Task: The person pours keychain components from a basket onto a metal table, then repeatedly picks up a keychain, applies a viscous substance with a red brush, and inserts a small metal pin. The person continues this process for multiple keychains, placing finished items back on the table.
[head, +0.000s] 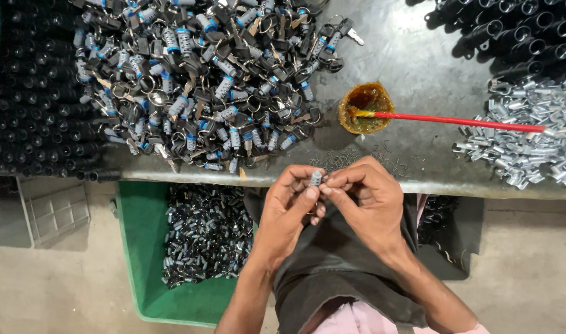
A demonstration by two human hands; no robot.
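Observation:
My left hand (287,207) and my right hand (364,198) meet just below the near edge of the metal worktable (413,55). Between their fingertips they pinch one small silver lock cylinder (316,179), held upright. My left thumb and forefinger grip its lower part, while my right fingertips touch its right side. A large heap of keyed lock cylinders with black key heads and blue bands (202,80) lies on the table, up and to the left of my hands.
A small orange cup of brown grease (364,108) holds a red stick (456,120). Silver metal clips (530,136) are piled at the right, black tubes (518,31) at the top right and the left (29,99). A green bin (141,247) of cylinders sits below the table.

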